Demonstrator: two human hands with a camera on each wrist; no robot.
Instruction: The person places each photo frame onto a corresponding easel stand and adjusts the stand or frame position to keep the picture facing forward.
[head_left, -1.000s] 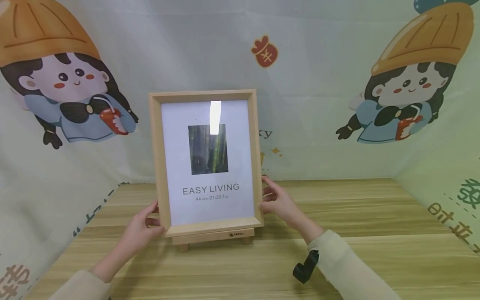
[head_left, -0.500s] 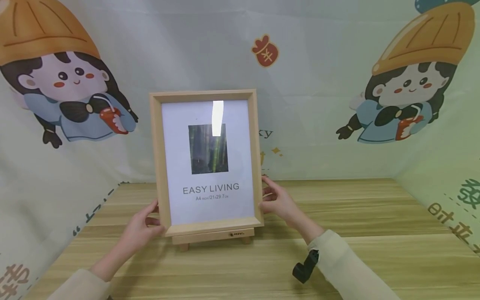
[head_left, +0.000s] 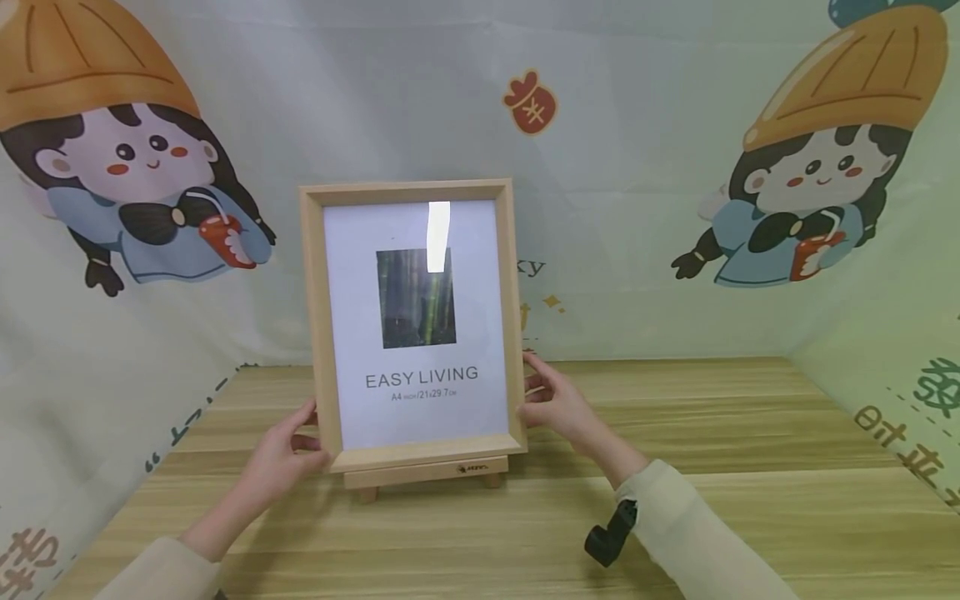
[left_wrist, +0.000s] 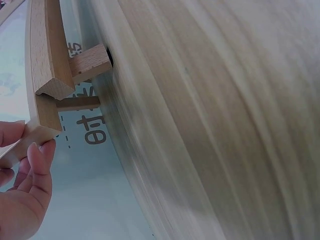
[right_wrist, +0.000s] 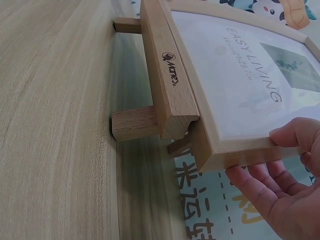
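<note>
A light wooden picture frame stands upright, leaning slightly back, on the ledge of a small wooden easel. Behind its glossy front is a white sheet with a bamboo photo and the words EASY LIVING. My left hand pinches the frame's lower left corner; the left wrist view shows thumb and fingers on either side of the wood. On the opposite side, my right hand grips the lower right edge, thumb on the front and fingers behind, as the right wrist view shows near the easel ledge. Most of the easel is hidden behind the frame.
A wood-grain table carries the easel, whose short legs rest on it. Printed cloth with cartoon figures hangs at the back and both sides. A black strap piece hangs from the right sleeve.
Both hands and the picture frame stay in the same place. Only the bright reflection on the glossy front has shifted slightly to the right.
</note>
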